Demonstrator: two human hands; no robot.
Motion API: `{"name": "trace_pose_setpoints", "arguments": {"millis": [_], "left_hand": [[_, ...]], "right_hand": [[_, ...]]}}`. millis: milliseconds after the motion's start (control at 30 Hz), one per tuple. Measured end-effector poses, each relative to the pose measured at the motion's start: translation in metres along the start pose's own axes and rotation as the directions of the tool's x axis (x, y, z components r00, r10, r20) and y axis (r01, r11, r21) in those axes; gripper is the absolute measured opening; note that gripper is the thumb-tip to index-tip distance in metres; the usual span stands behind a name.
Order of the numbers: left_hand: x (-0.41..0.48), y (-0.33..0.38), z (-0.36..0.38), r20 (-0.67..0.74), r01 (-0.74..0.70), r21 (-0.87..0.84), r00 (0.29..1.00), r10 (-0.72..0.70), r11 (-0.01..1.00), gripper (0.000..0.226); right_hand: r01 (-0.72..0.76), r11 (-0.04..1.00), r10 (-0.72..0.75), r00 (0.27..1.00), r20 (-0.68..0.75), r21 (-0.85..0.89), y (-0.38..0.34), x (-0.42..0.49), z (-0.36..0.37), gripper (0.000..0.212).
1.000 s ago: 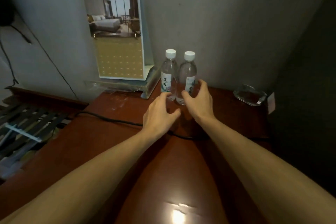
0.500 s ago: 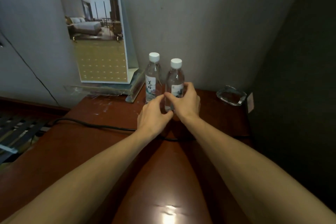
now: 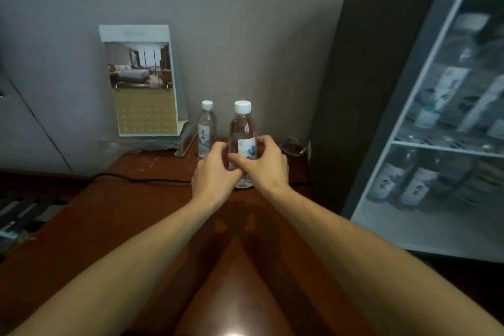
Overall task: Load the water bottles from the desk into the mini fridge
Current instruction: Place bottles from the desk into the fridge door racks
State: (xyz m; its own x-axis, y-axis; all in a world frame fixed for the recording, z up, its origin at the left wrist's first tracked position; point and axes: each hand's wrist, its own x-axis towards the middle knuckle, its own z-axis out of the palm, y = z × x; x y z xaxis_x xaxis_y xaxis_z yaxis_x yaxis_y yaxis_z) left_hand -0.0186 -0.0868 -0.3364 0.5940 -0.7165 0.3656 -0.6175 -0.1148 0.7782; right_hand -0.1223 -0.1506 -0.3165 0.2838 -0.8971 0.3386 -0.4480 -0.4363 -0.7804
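Two clear water bottles with white caps stand at the back of the brown wooden desk [image 3: 131, 215]. The nearer bottle [image 3: 242, 128] is held by both hands: my right hand [image 3: 268, 168] curls round its labelled middle from the right, and my left hand [image 3: 212, 180] grips it from the left. Its base shows just above the desk between my wrists. The other bottle [image 3: 206, 128] stands untouched behind my left hand, near the wall. The mini fridge [image 3: 365, 95] stands at the right, with several blurred bottles on its white shelves [image 3: 447, 146].
A standing calendar [image 3: 141, 82] with a bedroom photo leans on the wall at the back left. A black cable [image 3: 136, 179] runs across the desk. A glass ashtray [image 3: 293, 146] sits between the bottles and the fridge's dark side.
Both hands have closed round the right-hand bottle, and it now sits nearer to me than the other. The view has swung right, bringing the fridge's shelves into sight.
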Motion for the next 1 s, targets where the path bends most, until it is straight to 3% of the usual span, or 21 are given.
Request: {"name": "trace_pose_setpoints", "arguments": {"millis": [467,633,867,1000], "left_hand": [[-0.128,0.117,-0.009,0.011,-0.211,-0.198,0.976,0.218,0.957,0.036],[-0.169,0.166,0.017,0.101,-0.206,-0.322,0.963,0.250,0.924,0.044],[-0.229,0.233,0.076,0.243,-0.180,-0.483,0.913,0.328,0.857,0.047],[-0.265,0.261,0.110,0.281,-0.199,-0.516,0.879,0.384,0.833,0.060]], "right_hand": [[0.127,0.991,-0.125,0.991,-0.051,0.047,-0.019,-0.119,-0.167,0.060],[0.160,0.986,-0.166,0.972,-0.168,-0.052,-0.001,-0.153,-0.233,0.062],[0.066,0.966,-0.144,0.939,-0.312,-0.248,0.035,-0.201,-0.323,0.072],[-0.009,0.943,-0.121,0.923,-0.365,-0.334,0.055,-0.233,-0.367,0.063]]}}
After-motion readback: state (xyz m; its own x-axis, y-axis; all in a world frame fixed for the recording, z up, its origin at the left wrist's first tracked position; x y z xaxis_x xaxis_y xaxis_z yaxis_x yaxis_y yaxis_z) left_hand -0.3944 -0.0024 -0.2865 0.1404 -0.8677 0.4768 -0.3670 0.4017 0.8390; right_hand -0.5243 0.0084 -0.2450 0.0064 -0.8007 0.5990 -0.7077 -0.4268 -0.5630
